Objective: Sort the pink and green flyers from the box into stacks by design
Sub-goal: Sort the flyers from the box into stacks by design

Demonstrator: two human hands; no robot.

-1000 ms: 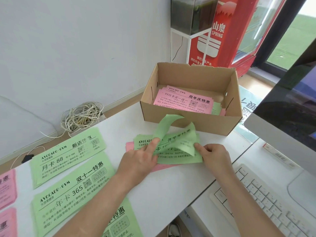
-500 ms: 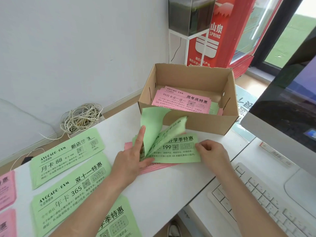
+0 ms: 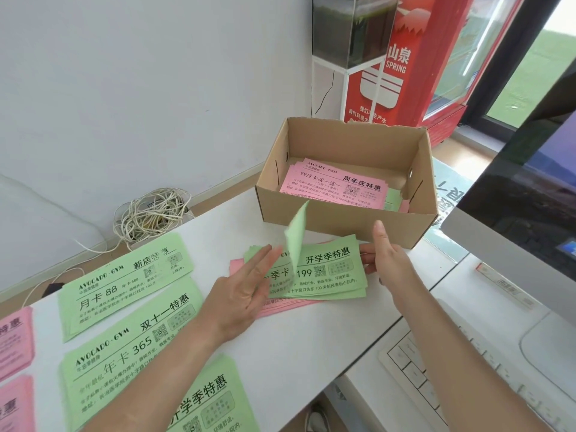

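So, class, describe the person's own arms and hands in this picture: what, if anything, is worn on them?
Nothing is worn on them that shows. The left hand and right hand have no gloves, and no rings show on the sides in view. The left forearm and right forearm are sleeveless down to the frame's lower edge, with no watch or bracelet at either wrist.

Desk: box at the far side, with box flyers lying in it. Loose pile directly before the box; left hand on its left end, right hand at its right end. Left of the pile, three stacks running nearward: far stack, middle stack, near stack. Keyboard near right, monitor behind it. Cable coil beyond the desk's far-left edge.
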